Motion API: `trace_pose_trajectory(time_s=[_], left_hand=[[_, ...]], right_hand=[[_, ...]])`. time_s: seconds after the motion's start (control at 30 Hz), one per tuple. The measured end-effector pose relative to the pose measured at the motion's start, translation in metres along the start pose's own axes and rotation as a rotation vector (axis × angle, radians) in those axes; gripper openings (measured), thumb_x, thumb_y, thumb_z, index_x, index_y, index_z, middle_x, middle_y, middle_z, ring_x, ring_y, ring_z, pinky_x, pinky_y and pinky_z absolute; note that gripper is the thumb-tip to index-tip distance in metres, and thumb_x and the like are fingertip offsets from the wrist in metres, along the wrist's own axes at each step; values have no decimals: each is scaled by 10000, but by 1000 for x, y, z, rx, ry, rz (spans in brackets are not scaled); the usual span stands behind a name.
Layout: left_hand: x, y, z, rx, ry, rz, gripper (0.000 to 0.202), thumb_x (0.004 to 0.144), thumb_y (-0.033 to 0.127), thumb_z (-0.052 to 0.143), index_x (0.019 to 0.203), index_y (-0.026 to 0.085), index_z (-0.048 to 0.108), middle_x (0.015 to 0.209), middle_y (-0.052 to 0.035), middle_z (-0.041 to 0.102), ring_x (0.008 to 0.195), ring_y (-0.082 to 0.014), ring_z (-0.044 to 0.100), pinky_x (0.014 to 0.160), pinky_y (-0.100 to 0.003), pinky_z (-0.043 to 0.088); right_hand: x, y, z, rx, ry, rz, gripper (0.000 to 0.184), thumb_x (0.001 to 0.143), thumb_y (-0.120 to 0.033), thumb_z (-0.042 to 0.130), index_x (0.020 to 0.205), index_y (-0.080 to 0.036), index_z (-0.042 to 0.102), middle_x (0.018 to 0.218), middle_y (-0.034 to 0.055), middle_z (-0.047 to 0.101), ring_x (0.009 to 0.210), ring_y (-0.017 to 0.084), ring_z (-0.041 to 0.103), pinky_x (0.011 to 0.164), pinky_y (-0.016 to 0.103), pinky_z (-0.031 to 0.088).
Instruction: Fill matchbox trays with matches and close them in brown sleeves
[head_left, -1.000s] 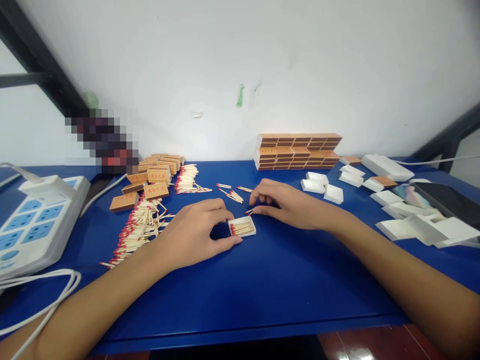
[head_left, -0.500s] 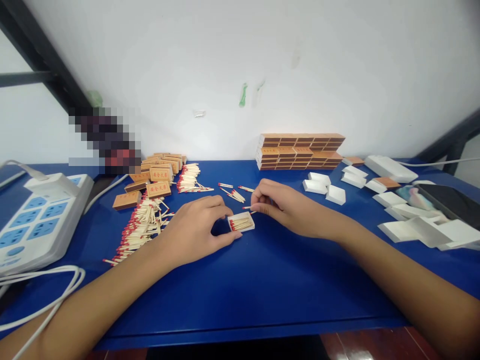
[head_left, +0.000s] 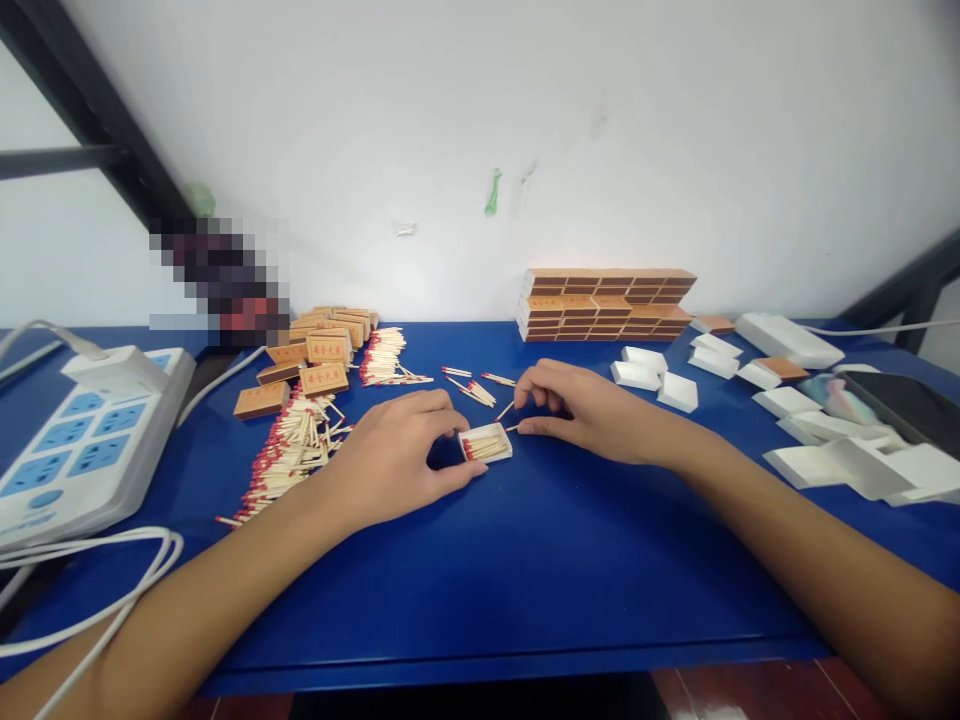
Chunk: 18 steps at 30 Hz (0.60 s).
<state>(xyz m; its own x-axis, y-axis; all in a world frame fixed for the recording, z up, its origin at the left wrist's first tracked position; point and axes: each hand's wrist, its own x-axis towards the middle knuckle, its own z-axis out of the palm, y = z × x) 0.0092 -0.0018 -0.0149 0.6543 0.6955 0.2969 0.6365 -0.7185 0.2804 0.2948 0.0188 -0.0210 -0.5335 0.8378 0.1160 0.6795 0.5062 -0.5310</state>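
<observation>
My left hand grips a small white matchbox tray at its left end, between thumb and forefinger. Inside the tray lies a layer of matches with red heads to the left. Just off the tray's right end is my right hand, its thumb and forefinger bent toward each other. Two matches show at those fingertips: a slanting match by the forefinger and another, mostly hidden, by the thumb. Several loose matches lie on the blue table behind the tray.
Match piles spread left, beside orange matchbox covers. A stack of matchboxes stands against the wall. White trays, a phone and a white adapter are right. A power strip with cables sits left.
My right thumb and forefinger have parted slightly, and a second match now shows slanting between the forefinger and the tray. The left hand keeps its grip. The whole view has shifted slightly.
</observation>
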Motion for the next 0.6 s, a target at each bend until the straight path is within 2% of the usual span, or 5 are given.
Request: trace_pose_trajectory(time_s=[0.1, 0.23, 0.37, 0.47, 0.6], left_hand=[[0, 1, 0, 4, 2, 11, 279, 917, 455, 760, 1048, 209, 768, 973, -26, 703, 860, -195, 679, 688, -310, 484], [0, 1, 0, 3, -6, 20, 282, 925, 450, 752, 1065, 205, 768, 993, -34, 710, 879, -201, 682, 714, -316, 497], [1, 1, -1, -10, -13, 6, 284, 918, 447, 758, 1070, 208, 769, 995, -31, 709, 905, -204, 686, 747, -323, 510], [1, 0, -1, -13, -17, -2, 285, 920, 455, 755, 1063, 209, 766, 1009, -32, 715, 904, -201, 686, 734, -318, 508], [1, 0, -1, -3, -7, -11, 289, 924, 464, 746, 1057, 208, 763, 1006, -34, 714, 903, -204, 687, 738, -323, 512]], right_hand=[[2, -1, 1, 5, -12, -9, 207, 994, -408, 666, 1146, -269, 685, 953, 20, 545, 834, 183, 536, 729, 320, 441], [5, 0, 3, 6, 0, -23, 178, 1005, -403, 649, 1105, -263, 697, 952, 23, 545, 835, 183, 533, 737, 320, 435], [7, 0, 3, 23, 12, -47, 216, 999, -396, 657, 1175, -272, 675, 963, 26, 545, 854, 191, 533, 757, 322, 435], [8, -3, 3, 15, -12, -46, 169, 1021, -393, 614, 1065, -250, 692, 963, 31, 537, 844, 187, 526, 760, 325, 434], [7, -5, 5, 22, -11, 22, 220, 1026, -409, 586, 933, -222, 654, 969, 35, 555, 803, 177, 524, 729, 328, 435]])
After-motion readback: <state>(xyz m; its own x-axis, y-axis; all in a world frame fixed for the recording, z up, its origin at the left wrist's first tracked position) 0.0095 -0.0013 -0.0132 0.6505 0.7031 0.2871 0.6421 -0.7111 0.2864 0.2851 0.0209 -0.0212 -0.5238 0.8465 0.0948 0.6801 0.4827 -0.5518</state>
